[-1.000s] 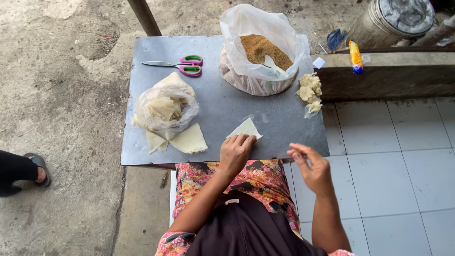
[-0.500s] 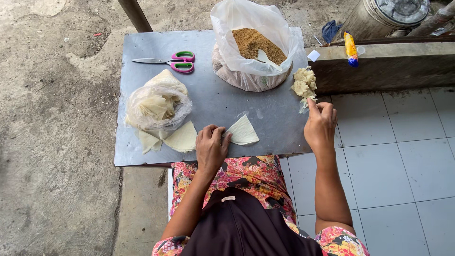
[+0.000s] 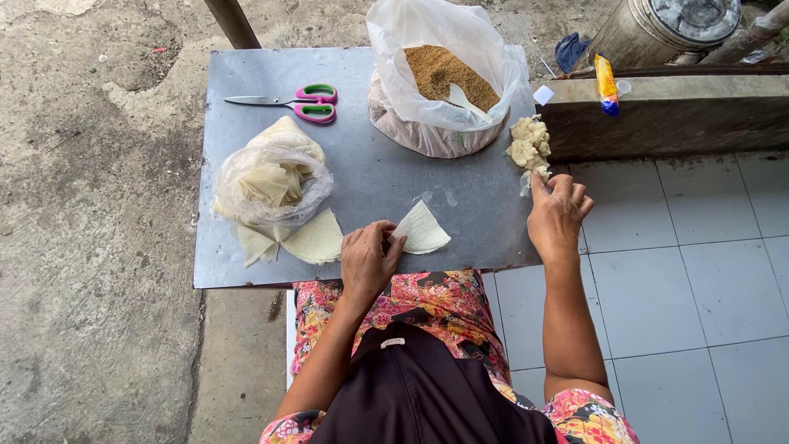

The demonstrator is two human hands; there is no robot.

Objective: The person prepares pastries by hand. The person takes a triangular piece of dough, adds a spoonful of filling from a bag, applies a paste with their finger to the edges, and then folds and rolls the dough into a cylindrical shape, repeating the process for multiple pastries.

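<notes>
On the grey metal bench (image 3: 460,205), left hand (image 3: 367,261) fingers press flat on a pale triangular wrapper (image 3: 421,230), unfilled yet; right hand (image 3: 556,215) fingers pinch at the lumpy pale dough pile (image 3: 528,145).

Drum (image 3: 670,29) at 1 o'clock cut off by top edge; blue cloth (image 3: 571,51) partly behind it. Spoon (image 3: 464,97) half-buried in crumbs (image 3: 440,70). Right hand (image 3: 557,215) fingertips on dough (image 3: 529,146) at 2 o'clock—grip unclear.

Pale triangular wrapper (image 3: 421,229) flat on table edge, lumpy dough pile (image 3: 529,145) right
</notes>
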